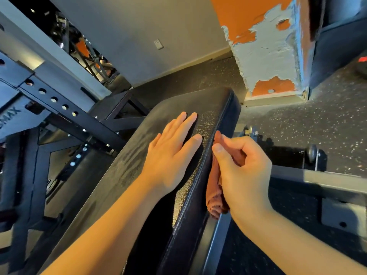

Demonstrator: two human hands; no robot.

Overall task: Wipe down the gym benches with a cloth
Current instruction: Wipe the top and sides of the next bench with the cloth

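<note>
Through the head camera I see the right hand (242, 171) with its fingers curled round a bunched rust-brown terry cloth (215, 197) and its thumb pushed forward. It presses the cloth against the right side face of the pad, just under the stitched seam. I judge the side edge is the part being wiped.

The left hand (172, 153) lies flat, fingers straight, on top of the black textured vinyl bench pad (214, 104). It is close beside the right hand but not touching it, probably to brace the pad against the sideways push.

Beyond the hands, a black steel rack frame with a row of round holes (59, 104) stands to the left. A square pillar with peeling orange paint (268, 56) rises past the bench's far end, on a dark speckled rubber floor (317, 120).

No bucket, bottle or other container shows in my view.
</note>
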